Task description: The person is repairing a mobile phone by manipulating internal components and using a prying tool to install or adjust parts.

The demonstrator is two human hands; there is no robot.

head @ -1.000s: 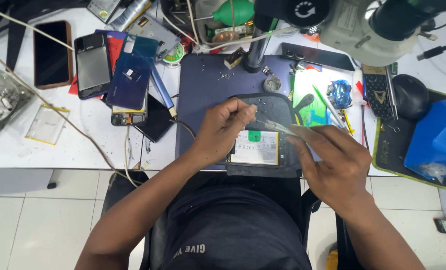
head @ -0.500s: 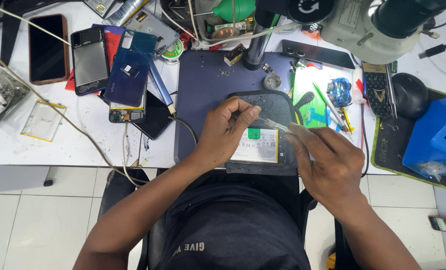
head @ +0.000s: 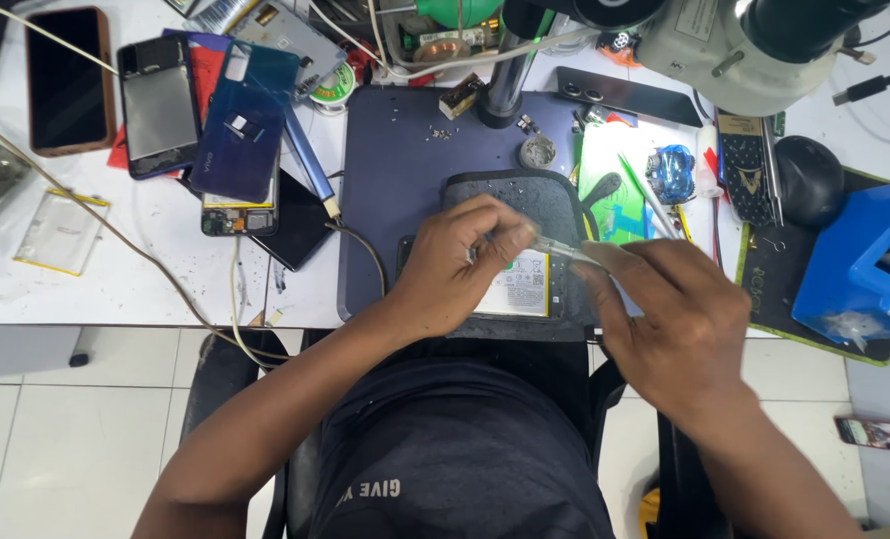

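The left hand [head: 465,262] is bent down over an opened phone [head: 510,289], its fingertips pressed together on the device near the pale battery [head: 517,284] that shows in its middle. The right hand [head: 669,319] hovers just beside it, fingers closed around a slim, clear-handled tool [head: 563,250] whose tip reaches toward the left fingertips; whether the tip touches the phone cannot be told. The opened phone lies on a grey pad [head: 550,200], which sits on a dark blue work mat [head: 385,180] at the near edge of the white table [head: 146,279], straight in front of the person. To the left of the mat lie several other phones and back covers, among them a shiny blue back cover [head: 243,120] and a black phone [head: 64,80] with an orange rim. A microscope [head: 724,45] hangs over the far right of the mat, a green pad [head: 615,170] lies under it, and a blue plastic bin [head: 859,269] stands at the right edge of the table.
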